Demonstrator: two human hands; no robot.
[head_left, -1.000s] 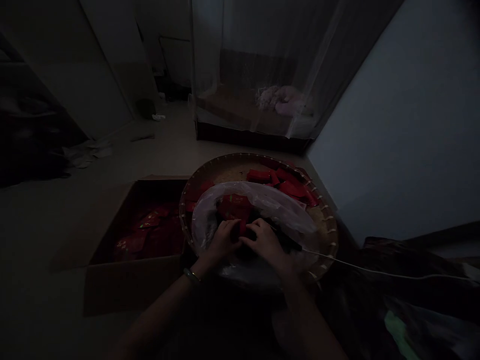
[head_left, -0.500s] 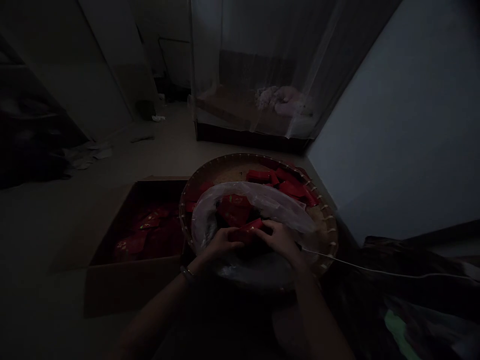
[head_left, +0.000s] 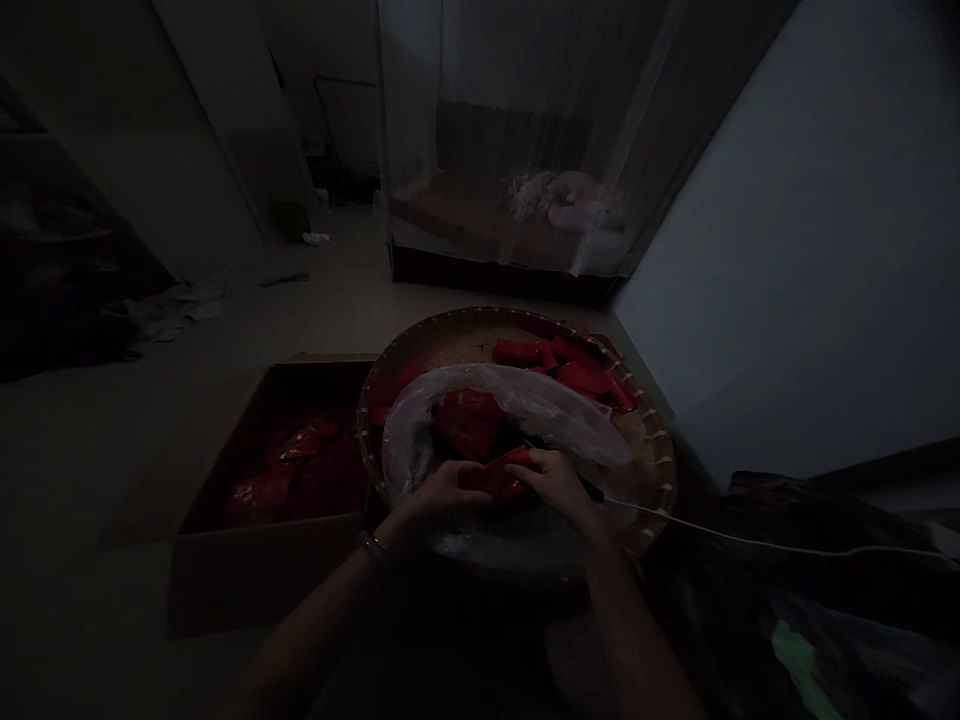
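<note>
In the dim head view my left hand [head_left: 447,488] and my right hand [head_left: 558,484] pinch a red packet [head_left: 504,474] between them, one at each side. Below and around it lies a clear plastic bag [head_left: 431,385], its mouth spread wide, with more printed red packets [head_left: 469,418] inside. Beside my right wrist a dark rod-like end [head_left: 593,491] joins a white cord [head_left: 720,535]. Whether my right hand also grips that rod is hidden. The bag rests in a round woven basket [head_left: 661,445].
Folded red packets [head_left: 581,376] lie at the basket's far right. To the left stands an open cardboard box [head_left: 262,560] holding many red packets. A netted bed [head_left: 480,225] is beyond, a pale wall [head_left: 787,250] to the right, dark bags [head_left: 780,510] at lower right.
The red packet and both hands have shifted slightly and the packet's tilt differs. A thin pale line now shows above my right fingers. The basket, bag and box stay put.
</note>
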